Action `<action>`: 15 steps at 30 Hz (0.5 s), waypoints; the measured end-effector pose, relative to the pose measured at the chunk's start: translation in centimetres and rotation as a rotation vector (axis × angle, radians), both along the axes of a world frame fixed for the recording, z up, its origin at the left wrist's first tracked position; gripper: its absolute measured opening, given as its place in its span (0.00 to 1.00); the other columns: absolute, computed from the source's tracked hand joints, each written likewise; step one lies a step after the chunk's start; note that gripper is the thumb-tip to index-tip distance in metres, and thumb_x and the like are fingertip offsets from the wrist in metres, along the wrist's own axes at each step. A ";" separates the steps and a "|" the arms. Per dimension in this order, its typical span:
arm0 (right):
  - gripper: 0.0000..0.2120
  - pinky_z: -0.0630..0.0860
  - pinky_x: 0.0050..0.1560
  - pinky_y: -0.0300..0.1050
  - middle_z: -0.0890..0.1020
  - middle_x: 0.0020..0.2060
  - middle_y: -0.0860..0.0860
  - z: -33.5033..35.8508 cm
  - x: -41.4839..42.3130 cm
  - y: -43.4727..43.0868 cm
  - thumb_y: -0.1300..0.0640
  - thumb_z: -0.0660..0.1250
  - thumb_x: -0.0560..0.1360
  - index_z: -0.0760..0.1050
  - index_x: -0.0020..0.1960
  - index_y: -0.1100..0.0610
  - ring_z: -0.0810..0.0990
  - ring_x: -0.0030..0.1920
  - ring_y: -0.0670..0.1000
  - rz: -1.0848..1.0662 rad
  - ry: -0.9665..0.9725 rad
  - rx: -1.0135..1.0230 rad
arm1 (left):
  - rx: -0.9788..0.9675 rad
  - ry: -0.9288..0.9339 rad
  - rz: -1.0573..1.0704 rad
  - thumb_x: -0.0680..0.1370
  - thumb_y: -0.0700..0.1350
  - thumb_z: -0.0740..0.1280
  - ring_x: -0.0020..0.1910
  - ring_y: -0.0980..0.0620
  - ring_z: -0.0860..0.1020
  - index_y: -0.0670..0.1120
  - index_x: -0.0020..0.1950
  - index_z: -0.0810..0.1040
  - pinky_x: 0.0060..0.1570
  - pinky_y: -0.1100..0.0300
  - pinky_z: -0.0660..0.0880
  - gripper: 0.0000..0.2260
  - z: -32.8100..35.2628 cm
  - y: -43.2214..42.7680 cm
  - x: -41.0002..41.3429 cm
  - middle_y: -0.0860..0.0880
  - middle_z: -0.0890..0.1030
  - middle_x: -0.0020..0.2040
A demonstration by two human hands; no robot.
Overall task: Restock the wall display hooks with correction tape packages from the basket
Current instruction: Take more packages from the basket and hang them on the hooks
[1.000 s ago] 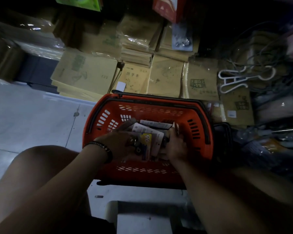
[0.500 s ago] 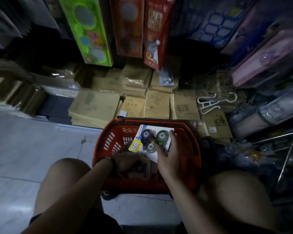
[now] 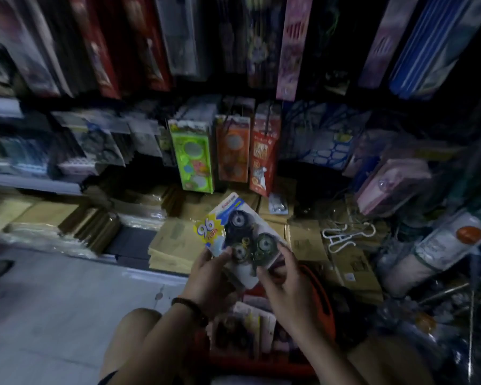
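Below our grip the basket [image 3: 325,304] sits on the floor [image 3: 53,315]. Brown stacks [image 3: 172,245] line its far edge, beyond the grip.

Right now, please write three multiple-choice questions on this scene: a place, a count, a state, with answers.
1. Where is the white-and-blue card correction tape package?
A) above the red plastic basket, in both hands
B) on a wall hook
C) on the floor

2. How many round tape rolls show in its blister?
A) one
B) six
C) three

3. What does the left hand do?
A) lies flat on a knee
B) grips the package
C) hangs idle

Answers: 1 A, it is raised over the basket rim; 2 C, three rolls show under the plastic; 3 B, it pinches the lower left edge, the right hand the lower right.
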State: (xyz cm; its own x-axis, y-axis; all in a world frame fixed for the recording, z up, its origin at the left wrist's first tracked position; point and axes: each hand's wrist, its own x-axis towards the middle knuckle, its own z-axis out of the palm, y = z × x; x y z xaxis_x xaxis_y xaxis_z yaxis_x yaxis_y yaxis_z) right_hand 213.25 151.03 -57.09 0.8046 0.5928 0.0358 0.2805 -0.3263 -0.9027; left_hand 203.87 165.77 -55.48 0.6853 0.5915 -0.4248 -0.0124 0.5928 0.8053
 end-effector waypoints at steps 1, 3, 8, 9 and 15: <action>0.32 0.79 0.51 0.40 0.83 0.58 0.42 1.4 0.8 -0.2 0.37 0.71 0.76 0.64 0.77 0.37 0.82 0.57 0.43 0.034 -0.119 -0.067 | 0.039 -0.008 0.001 0.86 0.39 0.62 0.58 0.31 0.83 0.41 0.68 0.76 0.60 0.29 0.76 0.12 1.2 0.6 0.0 0.32 0.83 0.63; 0.36 0.74 0.54 0.40 0.74 0.62 0.43 4.9 2.5 -0.1 0.35 0.74 0.73 0.64 0.76 0.40 0.76 0.61 0.45 0.070 -0.354 -0.125 | 0.131 -0.016 -0.001 0.86 0.40 0.62 0.58 0.34 0.84 0.43 0.67 0.77 0.59 0.33 0.79 0.10 3.8 1.9 0.0 0.35 0.85 0.62; 0.52 0.68 0.76 0.54 0.56 0.79 0.46 13.7 6.3 2.9 0.39 0.78 0.68 0.52 0.83 0.46 0.58 0.78 0.51 0.304 -0.784 -0.160 | 0.308 -0.025 -0.035 0.85 0.44 0.66 0.58 0.33 0.84 0.46 0.68 0.77 0.54 0.22 0.76 0.12 10.1 4.2 0.3 0.40 0.86 0.61; 0.54 0.64 0.78 0.55 0.51 0.81 0.44 15.6 6.9 3.5 0.39 0.78 0.68 0.50 0.84 0.46 0.53 0.81 0.50 0.363 -0.832 -0.190 | 0.328 -0.033 -0.048 0.84 0.45 0.67 0.57 0.33 0.85 0.46 0.68 0.77 0.52 0.23 0.78 0.12 11.2 4.5 0.3 0.39 0.86 0.61; 0.58 0.53 0.81 0.49 0.43 0.83 0.40 24.1 8.2 5.4 0.39 0.79 0.66 0.46 0.84 0.40 0.40 0.83 0.47 0.576 -0.989 -0.290 | 0.493 -0.120 -0.089 0.75 0.49 0.77 0.50 0.34 0.86 0.44 0.67 0.77 0.41 0.43 0.82 0.23 17.1 6.3 -0.2 0.33 0.84 0.59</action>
